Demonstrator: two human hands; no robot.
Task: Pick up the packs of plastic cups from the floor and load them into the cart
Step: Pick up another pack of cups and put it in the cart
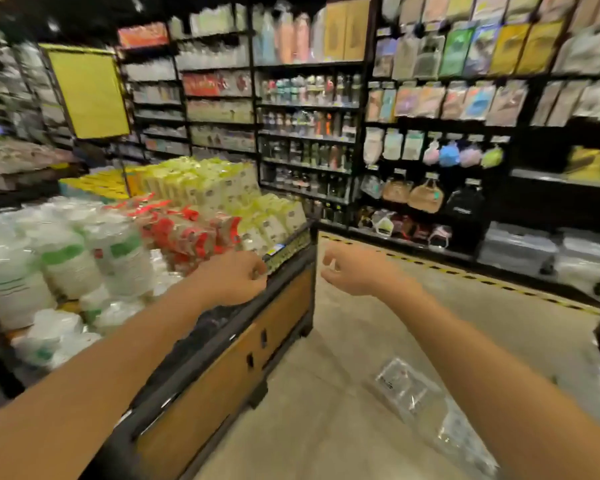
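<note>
A clear pack of plastic cups (409, 389) lies on the tan floor at lower right, under my right forearm, and runs on toward the bottom edge. My left hand (236, 277) is stretched out over the edge of the display table, fingers curled in, nothing visible in it. My right hand (352, 270) hangs in the air above the aisle floor, fingers loosely curled and apart, holding nothing. No cart can be made out in this blurred view.
A wooden display table (229, 362) with black edging fills the left, piled with white cup packs (70, 258), red packs (191, 230) and yellow-green packs (222, 188). Dark shelving (309, 133) lines the back and right. A yellow-black floor stripe (465, 275) runs along the shelves.
</note>
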